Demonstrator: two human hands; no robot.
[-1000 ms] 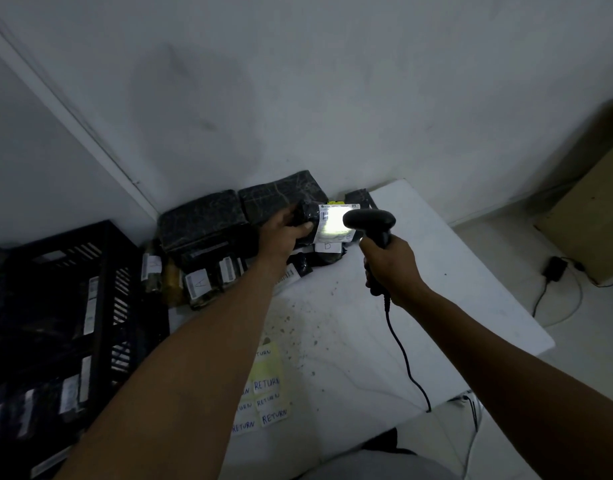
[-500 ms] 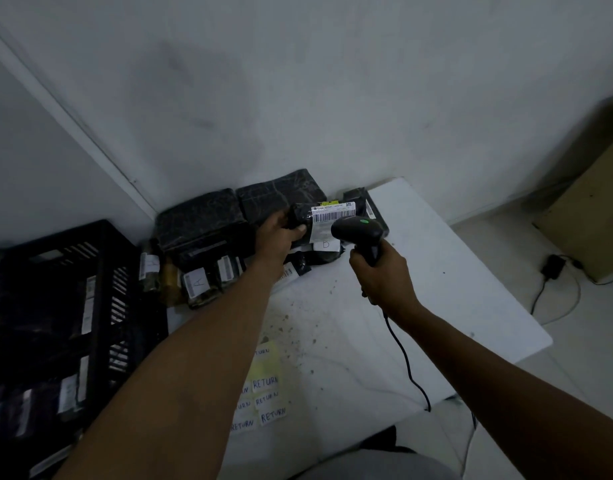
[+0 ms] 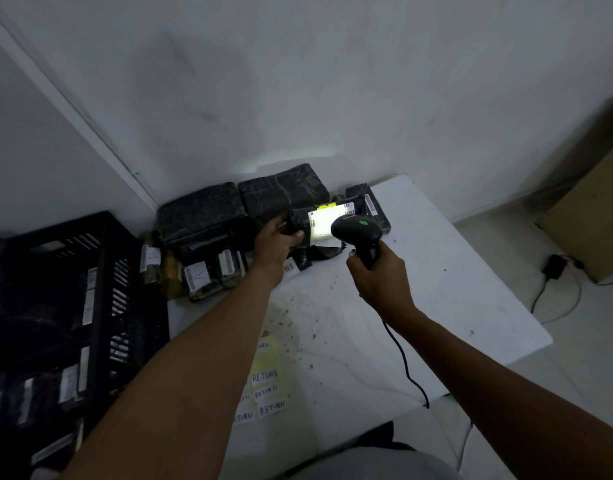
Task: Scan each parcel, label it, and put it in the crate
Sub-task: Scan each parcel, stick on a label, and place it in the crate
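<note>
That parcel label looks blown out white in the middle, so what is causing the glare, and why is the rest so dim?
Head view: the scanner, gripped by the right hand, lights the label on the parcel the left hand holds, washing out its print; a pale patch also falls on the wall behind. The room is dim, so the crate is nearly black. The wide lens bends the wall edge.

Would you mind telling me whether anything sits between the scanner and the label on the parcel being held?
Nothing visible does. The scanner in the right hand shines straight onto the white label of the parcel the left hand holds.
</note>
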